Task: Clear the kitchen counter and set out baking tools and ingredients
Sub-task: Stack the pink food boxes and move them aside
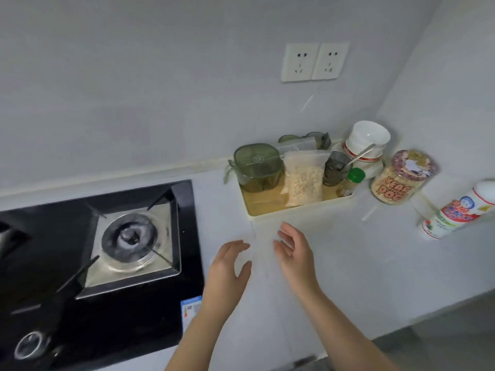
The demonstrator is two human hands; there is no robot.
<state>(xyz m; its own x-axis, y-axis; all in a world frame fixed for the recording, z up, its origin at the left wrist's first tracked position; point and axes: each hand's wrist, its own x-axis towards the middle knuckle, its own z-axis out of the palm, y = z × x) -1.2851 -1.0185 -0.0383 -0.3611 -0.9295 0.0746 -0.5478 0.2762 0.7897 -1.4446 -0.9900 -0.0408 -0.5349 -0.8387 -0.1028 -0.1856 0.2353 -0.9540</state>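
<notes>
Desk (361,263) clearing looks barely begun: tray (300,211), jar (401,180) and bottle (455,212) crowd the back. Left hand (227,271) and right hand (294,253) hover before the tray, fingers (238,246) spread, holding nothing.

Light: dim, cool, even grey — we log only faint, diffuse shadows beneath the left hand (225,271) and right hand (296,257) on the desk (348,269). Glare: pale sheen on the burner (128,238) and black hob glass (150,319). Blur: we note smeared hand edges, a soft bottle (455,214) at far right. Distortion: wide-angle bowing — the desk's back edge curves.
</notes>
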